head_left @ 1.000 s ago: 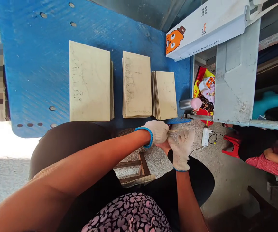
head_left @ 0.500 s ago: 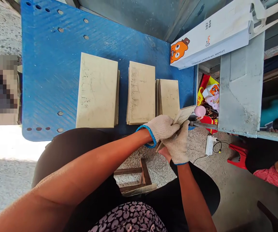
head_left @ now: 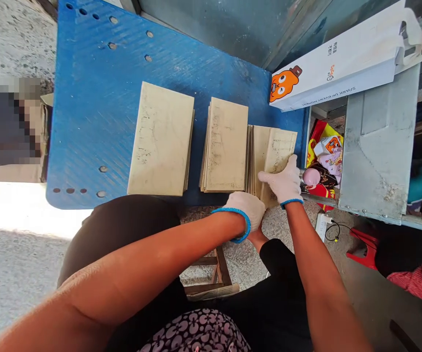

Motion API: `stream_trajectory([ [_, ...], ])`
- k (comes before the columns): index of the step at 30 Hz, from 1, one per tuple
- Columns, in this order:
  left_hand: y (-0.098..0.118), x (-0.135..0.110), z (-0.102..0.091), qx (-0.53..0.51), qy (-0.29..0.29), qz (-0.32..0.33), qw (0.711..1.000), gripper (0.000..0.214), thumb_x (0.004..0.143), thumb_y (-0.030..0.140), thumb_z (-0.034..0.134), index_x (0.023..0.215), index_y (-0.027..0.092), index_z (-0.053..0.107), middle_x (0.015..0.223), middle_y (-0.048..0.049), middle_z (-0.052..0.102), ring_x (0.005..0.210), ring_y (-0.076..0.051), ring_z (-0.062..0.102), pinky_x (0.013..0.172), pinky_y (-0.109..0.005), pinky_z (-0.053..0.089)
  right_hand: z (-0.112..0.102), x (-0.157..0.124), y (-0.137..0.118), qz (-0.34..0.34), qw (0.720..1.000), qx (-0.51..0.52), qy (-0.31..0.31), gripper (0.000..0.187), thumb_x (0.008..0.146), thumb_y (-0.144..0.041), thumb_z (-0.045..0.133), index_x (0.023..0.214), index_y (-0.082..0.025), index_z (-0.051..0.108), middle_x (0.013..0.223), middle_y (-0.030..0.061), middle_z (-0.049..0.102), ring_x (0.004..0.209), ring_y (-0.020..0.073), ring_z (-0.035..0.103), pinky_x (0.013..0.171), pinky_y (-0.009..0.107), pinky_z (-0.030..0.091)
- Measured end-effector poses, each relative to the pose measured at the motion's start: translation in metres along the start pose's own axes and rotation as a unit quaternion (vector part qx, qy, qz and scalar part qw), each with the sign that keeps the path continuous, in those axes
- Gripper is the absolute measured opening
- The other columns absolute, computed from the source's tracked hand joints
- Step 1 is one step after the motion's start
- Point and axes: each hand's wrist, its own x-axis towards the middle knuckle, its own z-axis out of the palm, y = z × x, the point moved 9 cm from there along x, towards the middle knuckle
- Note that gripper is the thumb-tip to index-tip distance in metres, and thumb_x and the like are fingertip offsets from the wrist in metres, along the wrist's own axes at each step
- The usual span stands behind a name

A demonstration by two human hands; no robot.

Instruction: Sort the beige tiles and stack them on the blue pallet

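Note:
My right hand (head_left: 283,182), in a white knit glove with a blue cuff, lies across a narrow cream board (head_left: 282,144) at the right of the row. Its thumb stretches left and its fingers point up the board. That board leans over a stack of thin boards (head_left: 259,146). My left hand (head_left: 246,209), gloved the same way, is curled at the near end of these boards, below the table edge; its fingertips are hidden. Left of them lie a second stack (head_left: 228,146) and a wider stack (head_left: 163,142), both with dark smudges on top.
A blue table (head_left: 97,107) with bolt holes bears the stacks. A white paper bag (head_left: 343,58) stands at the back right, beside a grey metal panel (head_left: 377,146). Between them are coloured packets (head_left: 330,159) and a pink round object (head_left: 311,177). A person sits far right.
My hands have parted: the right moved up and spread over the narrow board, the left dropped lower. The board now lies against the right-hand stack. The view has shifted slightly.

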Motion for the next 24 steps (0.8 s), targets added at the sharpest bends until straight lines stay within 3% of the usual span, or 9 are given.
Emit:
stream_trajectory([
  [4, 0.009, 0.0, 0.01, 0.007, -0.017, 0.022, 1.0, 0.032, 0.079, 0.01, 0.063, 0.109, 0.011, 0.073, 0.098, -0.0209, 0.073, 0.101, -0.033, 0.068, 0.083, -0.044, 0.054, 0.011, 0.016, -0.013, -0.005, 0.999, -0.035, -0.023, 0.128, 0.049, -0.048, 0.081, 0.152, -0.012, 0.014, 0.134, 0.0236, 0.043, 0.12, 0.0382, 0.051, 0.096, 0.048, 0.044],
  [14, 0.009, -0.001, 0.014, 0.016, -0.025, 0.029, 0.999, 0.028, 0.08, 0.008, 0.059, 0.105, 0.01, 0.073, 0.097, -0.0203, 0.073, 0.102, -0.034, 0.067, 0.081, -0.047, 0.054, 0.032, 0.034, -0.021, -0.008, 0.997, -0.07, -0.033, 0.124, 0.048, -0.05, 0.081, 0.149, -0.01, 0.022, 0.126, 0.0231, 0.047, 0.113, 0.0387, 0.055, 0.092, 0.05, 0.046],
  [20, 0.009, 0.002, 0.017, 0.002, -0.035, 0.028, 0.999, 0.029, 0.077, 0.007, 0.062, 0.103, 0.012, 0.075, 0.093, -0.0199, 0.074, 0.097, -0.035, 0.068, 0.08, -0.048, 0.053, 0.031, 0.031, -0.023, -0.028, 0.999, 0.019, -0.013, 0.114, 0.049, -0.049, 0.081, 0.146, -0.013, 0.033, 0.127, 0.0187, 0.05, 0.113, 0.0373, 0.054, 0.096, 0.054, 0.043],
  [24, 0.01, 0.001, 0.02, 0.0, -0.042, 0.035, 0.999, 0.033, 0.073, 0.006, 0.065, 0.104, 0.014, 0.074, 0.093, -0.0191, 0.074, 0.097, -0.035, 0.068, 0.082, -0.049, 0.052, 0.012, 0.023, -0.012, -0.045, 0.988, 0.129, 0.066, 0.096, 0.069, -0.054, 0.07, 0.149, -0.018, 0.03, 0.142, 0.0153, 0.043, 0.127, 0.0332, 0.047, 0.105, 0.053, 0.039],
])
